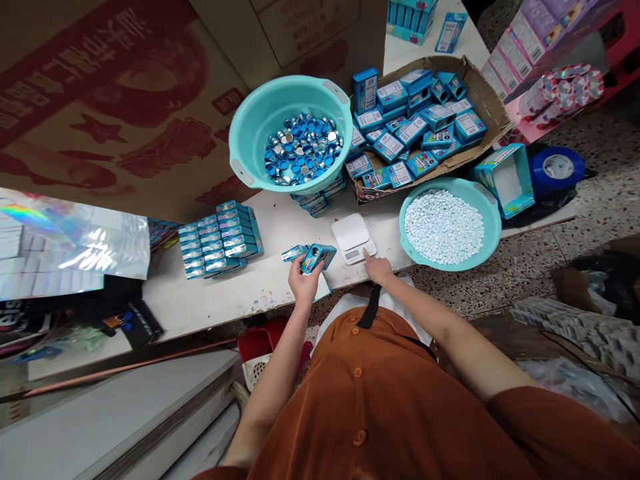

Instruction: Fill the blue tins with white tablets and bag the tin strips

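Note:
My left hand (303, 287) is closed around a small blue candy box (319, 259) with a dark round opening in its face. Right beside it, a second blue box (294, 253) lies near the fingers; whether they touch it I cannot tell. My right hand (379, 267) stretches its index finger onto the front edge of a white kitchen scale (353, 237), by the display. No object sits on the scale's plate. To the right stands a turquoise basin (493, 247) full of small white candies (444, 227).
Behind, a larger turquoise basin (240, 127) holds blue and silver caps (305, 150). A cut-down carton (493, 123) is heaped with blue boxes. Stacked blue boxes (220, 240) stand at left on the white table (200, 307). A big brown carton (150, 100) blocks the back left.

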Demonstrator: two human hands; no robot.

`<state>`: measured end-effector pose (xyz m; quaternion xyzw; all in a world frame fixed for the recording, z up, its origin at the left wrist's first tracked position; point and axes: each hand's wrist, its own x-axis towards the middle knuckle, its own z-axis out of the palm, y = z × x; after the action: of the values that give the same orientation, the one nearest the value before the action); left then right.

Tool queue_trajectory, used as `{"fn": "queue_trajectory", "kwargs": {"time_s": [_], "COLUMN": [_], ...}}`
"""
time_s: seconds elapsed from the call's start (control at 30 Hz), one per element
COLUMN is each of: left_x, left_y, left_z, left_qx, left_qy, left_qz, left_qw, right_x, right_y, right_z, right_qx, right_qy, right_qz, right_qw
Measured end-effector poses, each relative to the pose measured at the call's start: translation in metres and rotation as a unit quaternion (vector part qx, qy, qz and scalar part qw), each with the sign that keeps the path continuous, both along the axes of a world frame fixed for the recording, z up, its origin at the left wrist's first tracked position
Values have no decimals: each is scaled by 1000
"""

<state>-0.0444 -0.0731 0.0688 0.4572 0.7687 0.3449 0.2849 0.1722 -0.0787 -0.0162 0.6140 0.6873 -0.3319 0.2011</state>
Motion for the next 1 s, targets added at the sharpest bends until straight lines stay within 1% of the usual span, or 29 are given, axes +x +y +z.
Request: {"fn": "queue_trajectory", "kwargs": {"time_s": [0.17, 0.27, 0.4, 0.6, 0.67, 0.73, 0.83, 0.9, 1.0], "left_x": [0, -1, -3, -4, -3, -3, -1, 1, 5], "left_y": [-3, -5, -7, -9, -8, -5, 0, 6, 15], "left_z": [0, -1, -2, -3, -3, -3, -5, -7, -10], "left_qx": [-2, 2, 3, -7, -11, -18, -28, -31, -26], "left_qy": [-16, -25, -23, -14, -15, -15, -6, 3, 16], "left_qz": [8, 14, 28, 35, 30, 20, 7, -2, -29], "left_qw": [1000, 1000, 999, 999, 999, 1000, 1000, 999, 999], "right_x": [-3, -5, -6, -8, -5, 1, 15, 24, 36], "right_y": [9, 8, 2, 7, 8, 4, -11, -22, -37], "right_z": [-3, -6, -8, -2, 2, 6, 13, 17, 21], "right_qx": [-31, -36, -34, -66, -61, -32, 11, 15, 7], "right_qy": [-2, 6, 18, 8, 12, 23, 44, 47, 40], "right_qz": [7, 6, -21, -4, -9, -13, -13, -23, -60], "right_qw": [999, 999, 999, 998, 998, 999, 999, 999, 997]}}
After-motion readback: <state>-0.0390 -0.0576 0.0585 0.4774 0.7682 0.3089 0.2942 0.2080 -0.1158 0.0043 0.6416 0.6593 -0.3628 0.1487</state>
